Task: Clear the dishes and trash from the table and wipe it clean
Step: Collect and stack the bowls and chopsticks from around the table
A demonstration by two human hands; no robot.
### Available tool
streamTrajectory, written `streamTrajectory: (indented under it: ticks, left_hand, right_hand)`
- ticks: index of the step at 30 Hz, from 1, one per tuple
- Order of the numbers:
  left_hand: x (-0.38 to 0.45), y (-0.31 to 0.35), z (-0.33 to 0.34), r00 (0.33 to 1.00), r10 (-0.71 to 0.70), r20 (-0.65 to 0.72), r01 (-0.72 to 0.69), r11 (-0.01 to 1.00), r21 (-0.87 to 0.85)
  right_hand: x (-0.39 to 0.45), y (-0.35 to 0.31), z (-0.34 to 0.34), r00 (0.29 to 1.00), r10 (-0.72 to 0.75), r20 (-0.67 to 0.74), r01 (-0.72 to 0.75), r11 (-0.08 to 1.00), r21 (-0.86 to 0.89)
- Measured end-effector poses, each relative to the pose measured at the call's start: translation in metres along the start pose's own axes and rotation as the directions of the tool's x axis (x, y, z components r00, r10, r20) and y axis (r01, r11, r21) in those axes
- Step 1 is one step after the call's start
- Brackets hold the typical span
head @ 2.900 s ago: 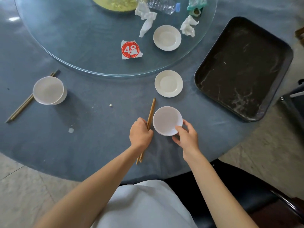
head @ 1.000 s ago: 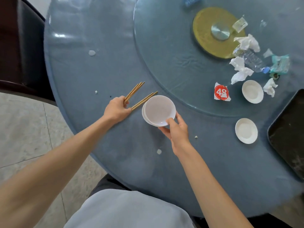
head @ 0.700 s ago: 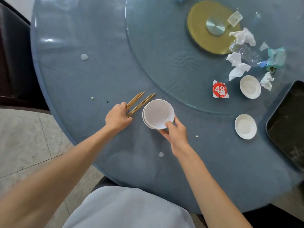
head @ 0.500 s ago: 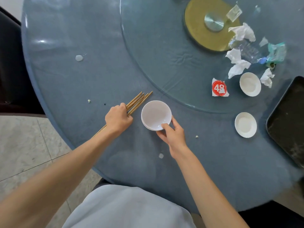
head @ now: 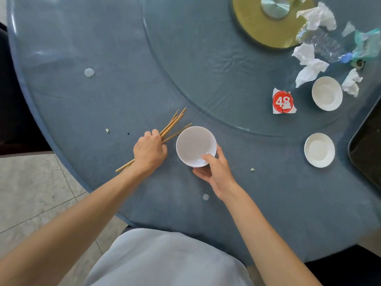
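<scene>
My left hand (head: pixel 150 152) grips a bundle of wooden chopsticks (head: pixel 172 124) that slant across the blue table (head: pixel 82 100) near its left edge. Just to the right, my right hand (head: pixel 214 170) holds a white bowl (head: pixel 194 144) by its near rim, thumb inside. A small white saucer (head: pixel 319 150) lies on the cloth at the right. Another saucer (head: pixel 327 93) sits on the glass turntable (head: pixel 206 58) among crumpled tissues (head: pixel 309 67), a plastic bottle (head: pixel 323 44) and a red "48" tag (head: pixel 283 101).
A black tray (head: pixel 369 149) lies at the right edge. Small spills (head: pixel 89 72) and crumbs (head: pixel 107 130) dot the cloth. A gold hub (head: pixel 270 19) marks the turntable's centre. A dark chair (head: pixel 12 120) stands left of the table.
Since 2.9 s ago I moved left along the table; the second bowl and second chopstick pair are now in my hands. Over the last second the chopsticks were drawn together into one bundle.
</scene>
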State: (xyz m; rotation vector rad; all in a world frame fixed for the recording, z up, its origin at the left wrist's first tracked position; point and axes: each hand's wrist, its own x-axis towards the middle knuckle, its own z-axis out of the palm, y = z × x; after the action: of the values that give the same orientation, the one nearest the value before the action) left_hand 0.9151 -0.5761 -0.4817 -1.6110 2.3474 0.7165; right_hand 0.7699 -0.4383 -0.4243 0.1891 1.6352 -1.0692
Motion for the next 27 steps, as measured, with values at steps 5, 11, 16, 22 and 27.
streamTrajectory:
  ticks: [5,11,16,22,27]
  left_hand:
    - [0.01,-0.012,-0.009,0.989,0.031,0.144,-0.005,0.983,-0.181]
    - [0.007,-0.011,-0.017,0.962,0.004,0.272,0.147,0.833,-0.533]
    - [-0.011,-0.008,-0.026,0.947,0.05,0.317,0.21,0.651,-0.729]
    - [-0.041,0.003,-0.027,0.952,0.108,0.286,0.149,0.653,-0.742]
    - [-0.061,0.025,-0.018,0.944,0.104,0.313,0.176,0.645,-0.744]
  right_hand:
    - [0.003,0.002,-0.005,1.0,-0.013,0.027,0.011,0.998,0.061]
    - [-0.003,0.006,-0.005,0.999,-0.031,-0.009,0.032,0.992,0.118]
    - [-0.02,0.014,-0.011,0.999,-0.036,-0.035,0.043,0.977,0.21]
    - [-0.053,0.029,-0.033,0.992,-0.104,-0.077,0.122,0.949,0.29]
    - [-0.08,0.057,-0.062,0.979,-0.103,-0.178,0.172,0.886,0.432]
